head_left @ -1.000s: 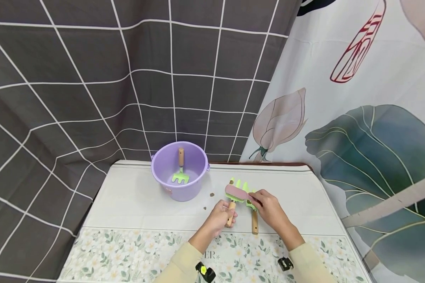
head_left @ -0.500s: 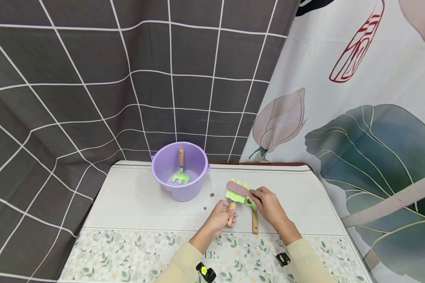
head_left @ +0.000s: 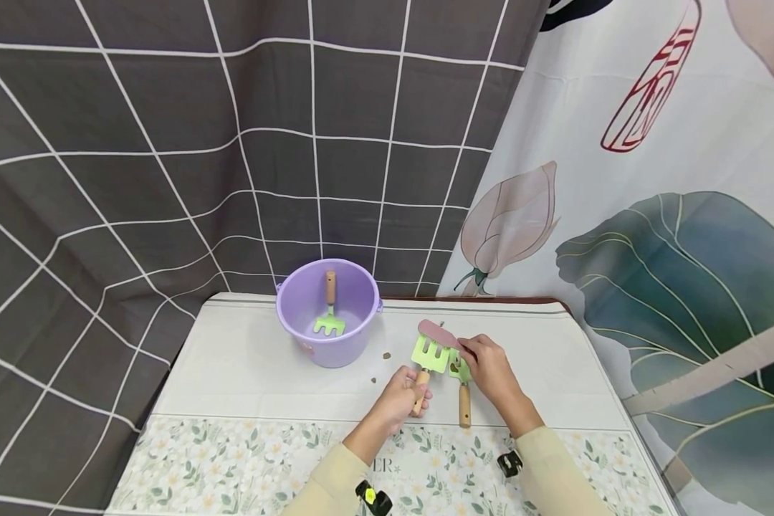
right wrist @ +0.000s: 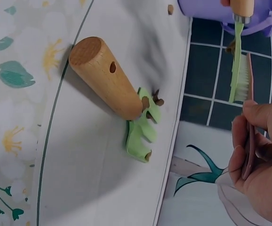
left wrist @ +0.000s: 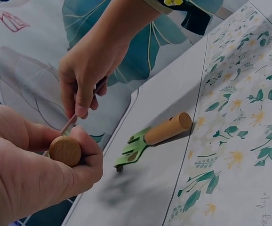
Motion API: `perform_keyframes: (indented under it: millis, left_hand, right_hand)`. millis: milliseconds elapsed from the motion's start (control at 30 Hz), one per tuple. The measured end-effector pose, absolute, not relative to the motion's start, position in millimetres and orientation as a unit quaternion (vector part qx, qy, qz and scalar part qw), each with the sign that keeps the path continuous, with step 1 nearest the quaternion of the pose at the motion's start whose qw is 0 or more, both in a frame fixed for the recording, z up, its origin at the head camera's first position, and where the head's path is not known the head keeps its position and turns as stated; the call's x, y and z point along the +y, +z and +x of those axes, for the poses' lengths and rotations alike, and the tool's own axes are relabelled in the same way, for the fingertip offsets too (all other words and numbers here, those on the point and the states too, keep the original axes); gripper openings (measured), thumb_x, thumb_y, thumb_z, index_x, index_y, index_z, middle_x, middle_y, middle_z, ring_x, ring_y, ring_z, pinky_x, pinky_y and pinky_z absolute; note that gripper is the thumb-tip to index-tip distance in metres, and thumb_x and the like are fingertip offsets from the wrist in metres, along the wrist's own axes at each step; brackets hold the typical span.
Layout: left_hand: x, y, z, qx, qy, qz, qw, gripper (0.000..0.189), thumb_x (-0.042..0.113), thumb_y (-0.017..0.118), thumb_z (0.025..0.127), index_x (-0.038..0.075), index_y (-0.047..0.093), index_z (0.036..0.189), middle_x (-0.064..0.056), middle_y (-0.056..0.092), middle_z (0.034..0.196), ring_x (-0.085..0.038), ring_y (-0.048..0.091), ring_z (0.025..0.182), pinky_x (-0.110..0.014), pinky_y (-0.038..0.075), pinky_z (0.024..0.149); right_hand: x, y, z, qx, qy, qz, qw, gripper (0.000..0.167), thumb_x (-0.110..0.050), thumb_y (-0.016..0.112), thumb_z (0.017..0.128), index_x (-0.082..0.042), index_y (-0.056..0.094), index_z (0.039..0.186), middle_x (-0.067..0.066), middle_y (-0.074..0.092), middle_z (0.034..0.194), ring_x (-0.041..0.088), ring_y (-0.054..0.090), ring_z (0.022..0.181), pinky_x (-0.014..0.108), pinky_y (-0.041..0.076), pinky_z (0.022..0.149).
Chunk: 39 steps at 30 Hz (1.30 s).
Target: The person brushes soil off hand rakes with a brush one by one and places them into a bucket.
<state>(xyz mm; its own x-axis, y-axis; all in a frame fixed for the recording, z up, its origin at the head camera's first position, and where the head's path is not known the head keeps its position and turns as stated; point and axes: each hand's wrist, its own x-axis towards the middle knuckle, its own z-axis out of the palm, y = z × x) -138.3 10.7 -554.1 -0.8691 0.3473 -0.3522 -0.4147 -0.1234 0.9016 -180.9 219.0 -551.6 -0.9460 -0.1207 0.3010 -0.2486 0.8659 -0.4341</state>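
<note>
My left hand [head_left: 400, 395] grips the wooden handle of a small green hand rake [head_left: 430, 355], its head pointing away over the table. A pink brush [head_left: 437, 334] is pinched in my right hand [head_left: 490, 373]. Its white bristles [right wrist: 243, 82] press on the rake's green head in the right wrist view, and its back covers the tine tips in the head view. A brown clump clings to the rake's other side. Beside it, a second green hand rake [head_left: 465, 407] lies on the table, brown bits of dirt [right wrist: 157, 100] at its tines.
A purple bucket [head_left: 329, 352] stands at the back left with another green rake [head_left: 331, 288] in it. Two brown crumbs [head_left: 386, 355] lie between bucket and hands. The white and floral tablecloth [head_left: 245, 373] ends at a grid-patterned curtain [head_left: 271, 179] behind.
The brush has moved away from me along the rake's head, from near its base toward the tine tips. My left hand and the rake have stayed nearly still.
</note>
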Motion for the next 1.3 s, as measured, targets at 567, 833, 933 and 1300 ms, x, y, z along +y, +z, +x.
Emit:
perform_keyframes:
  millis: [567,833,933,1300]
  left_hand:
    - [7.5,-560.6,-136.2,0.596,0.761,-0.041,0.254,0.016,0.002,0.051,0.101,-0.001,0.043,0.115,-0.007,0.057,0.088,-0.011,0.053,0.066,-0.015,0.048,0.052]
    - [3.6,-561.0,-140.1,0.6,0.76,-0.04,0.248,0.023,0.002,0.06,0.098,-0.001,0.046,0.116,-0.004,0.058,0.083,-0.009,0.051,0.062,-0.014,0.044,0.049]
    - [2.9,-560.2,-140.5,0.603,0.758,-0.039,0.247,0.029,0.002,0.062,0.097,-0.005,0.047,0.121,-0.003,0.059,0.08,-0.007,0.05,0.059,-0.013,0.043,0.047]
    - [1.9,-564.6,-142.4,0.594,0.763,-0.035,0.252,0.036,0.007,0.056,0.103,-0.015,0.049,0.131,-0.005,0.063,0.089,-0.007,0.054,0.066,-0.014,0.049,0.053]
  right_hand:
    - [226.8,-548.2,-180.6,-0.95,0.264,0.065,0.154,0.025,-0.006,0.073,0.095,0.003,0.073,0.119,0.016,0.07,0.102,0.026,0.069,0.09,0.041,0.062,0.074]
    - [226.1,-543.9,-164.0,-0.946,0.265,0.093,0.16,0.026,-0.005,0.075,0.093,0.0,0.074,0.119,0.012,0.07,0.103,0.021,0.069,0.088,0.035,0.061,0.069]
    - [226.5,-540.5,-158.3,-0.942,0.268,0.091,0.179,0.025,-0.005,0.076,0.092,-0.002,0.075,0.118,0.011,0.07,0.101,0.019,0.068,0.086,0.035,0.061,0.068]
    - [232.7,-530.2,-144.9,-0.93,0.279,0.089,0.22,0.025,-0.004,0.077,0.092,-0.004,0.076,0.116,0.007,0.07,0.098,0.012,0.059,0.077,0.023,0.053,0.059]
